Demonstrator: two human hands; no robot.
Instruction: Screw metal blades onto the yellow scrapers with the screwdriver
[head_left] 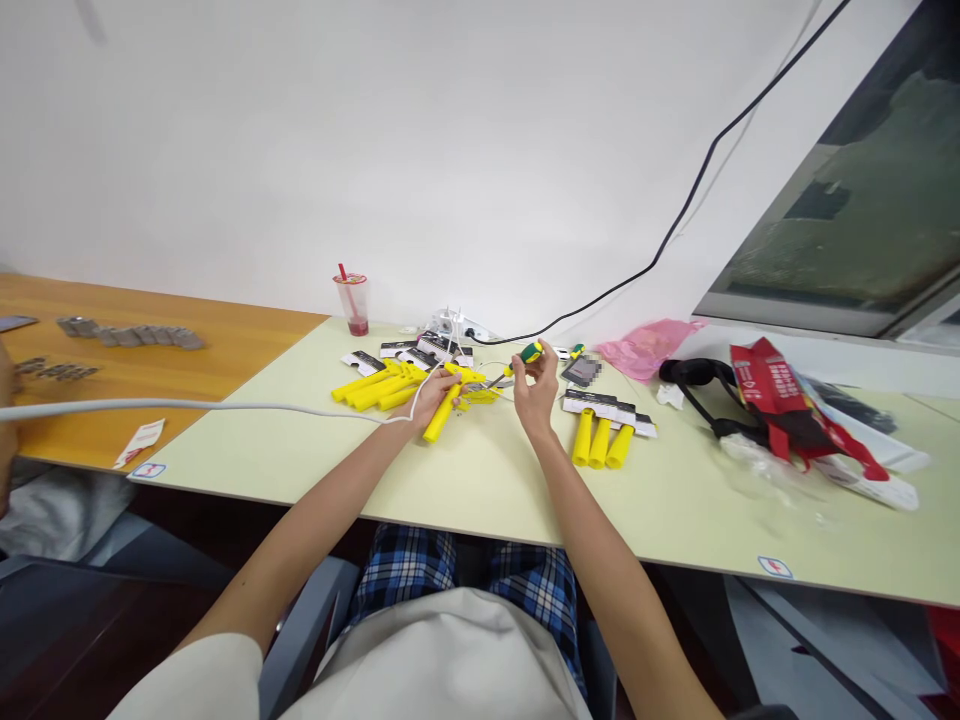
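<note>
My left hand (430, 396) is closed around a yellow T-shaped plastic handle (442, 412), whose grip slants down toward me. In my right hand (537, 388) is a screwdriver (531, 352) with a green and yellow handle, its shaft pointing left at the T-shaped handle's head. Whether the tip touches a screw is too small to tell. Several yellow handles with black and white cards (382, 385) lie just left of my left hand. To the right of my right hand are 3 carded yellow handles (600, 438). Small yellow pieces (480, 398) sit on the table between my hands.
A white cable (225, 405) crosses in front from the left, over my left hand. Near the wall stand a cup with a red straw (352, 300) and a power strip (459, 325). A pink bag (649, 347), a phone (581, 370) and a red bag (780, 395) lie at right.
</note>
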